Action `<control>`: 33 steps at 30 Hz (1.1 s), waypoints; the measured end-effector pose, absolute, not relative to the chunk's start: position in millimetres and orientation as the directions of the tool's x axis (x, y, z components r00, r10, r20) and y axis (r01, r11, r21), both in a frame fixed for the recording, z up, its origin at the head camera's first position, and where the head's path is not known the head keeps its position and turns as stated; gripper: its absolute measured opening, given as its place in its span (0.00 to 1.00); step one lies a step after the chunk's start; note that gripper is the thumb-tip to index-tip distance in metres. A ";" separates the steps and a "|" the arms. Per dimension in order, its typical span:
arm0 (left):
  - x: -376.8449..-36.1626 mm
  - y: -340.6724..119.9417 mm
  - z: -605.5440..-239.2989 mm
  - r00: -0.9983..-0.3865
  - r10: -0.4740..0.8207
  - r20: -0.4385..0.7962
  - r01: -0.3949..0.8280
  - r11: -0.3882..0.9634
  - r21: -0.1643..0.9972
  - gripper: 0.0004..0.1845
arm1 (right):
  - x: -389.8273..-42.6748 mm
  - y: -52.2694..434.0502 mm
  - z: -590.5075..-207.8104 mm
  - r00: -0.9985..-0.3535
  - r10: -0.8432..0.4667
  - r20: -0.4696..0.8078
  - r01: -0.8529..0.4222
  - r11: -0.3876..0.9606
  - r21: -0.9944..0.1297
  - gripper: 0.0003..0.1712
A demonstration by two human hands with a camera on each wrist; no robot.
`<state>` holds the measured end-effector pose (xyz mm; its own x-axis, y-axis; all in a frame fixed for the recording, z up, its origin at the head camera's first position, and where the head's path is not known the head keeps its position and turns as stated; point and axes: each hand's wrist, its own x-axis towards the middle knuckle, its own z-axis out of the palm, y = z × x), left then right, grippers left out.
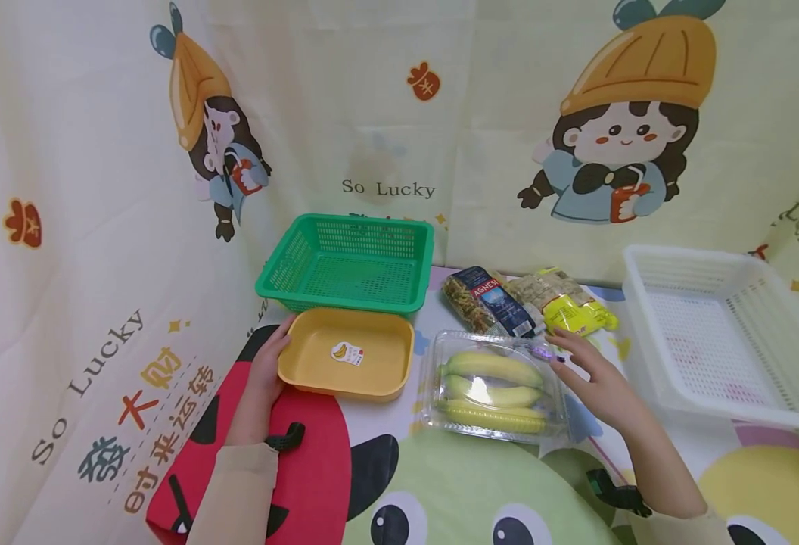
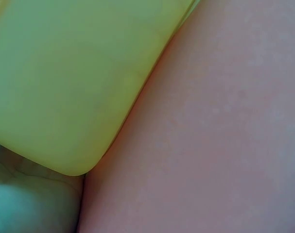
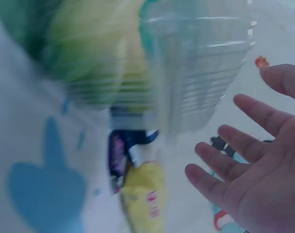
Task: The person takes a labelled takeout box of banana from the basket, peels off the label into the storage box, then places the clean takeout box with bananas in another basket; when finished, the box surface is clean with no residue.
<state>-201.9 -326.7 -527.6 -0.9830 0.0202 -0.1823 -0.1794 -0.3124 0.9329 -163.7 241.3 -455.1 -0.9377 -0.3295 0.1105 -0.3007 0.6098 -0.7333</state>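
Note:
My left hand (image 1: 266,363) grips the left side of a yellow plastic tub (image 1: 346,378) that bears a small banana sticker; in the left wrist view the tub (image 2: 74,82) lies against the palm, and some of the fingers are hidden. To its right is a lidded clear plastic box (image 1: 440,409) with yellow-green bananas (image 1: 495,369) inside. My right hand (image 1: 597,382) is spread near the box's right upper corner. In the right wrist view this hand (image 3: 264,165) has its fingers apart and nothing in them, beside the clear box (image 3: 200,73).
Behind the tub stands a green basket (image 1: 365,280). A dark-labelled pasta bag (image 1: 488,303) and a yellow packet (image 1: 570,303) lie behind the clear box. At the right stands a white basket (image 1: 713,341). A printed curtain (image 1: 386,113) closes off the back and left.

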 end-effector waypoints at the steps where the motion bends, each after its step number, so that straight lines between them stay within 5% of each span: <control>1: -201.8 -326.6 -527.7 -0.983 0.021 -0.181 -0.179 -0.317 0.932 0.27 | -162.8 243.2 -458.7 -0.936 -0.332 0.115 -0.301 0.591 -0.748 0.28; 9: -202.1 -325.7 -528.1 -0.986 0.031 -0.162 -0.163 -0.340 0.926 0.27 | -169.1 255.3 -494.8 -0.940 -0.340 0.035 -0.180 0.406 -0.896 0.33; 29: -201.1 -329.0 -524.8 -0.985 0.035 -0.168 -0.169 -0.383 0.908 0.28 | -173.6 252.8 -519.7 -0.925 -0.379 0.015 -0.168 0.373 -0.913 0.39; 33: -200.9 -330.2 -521.5 -0.982 -0.026 -0.188 -0.175 -0.260 0.949 0.28 | -172.7 251.2 -520.4 -0.935 -0.356 0.006 -0.153 0.387 -0.909 0.39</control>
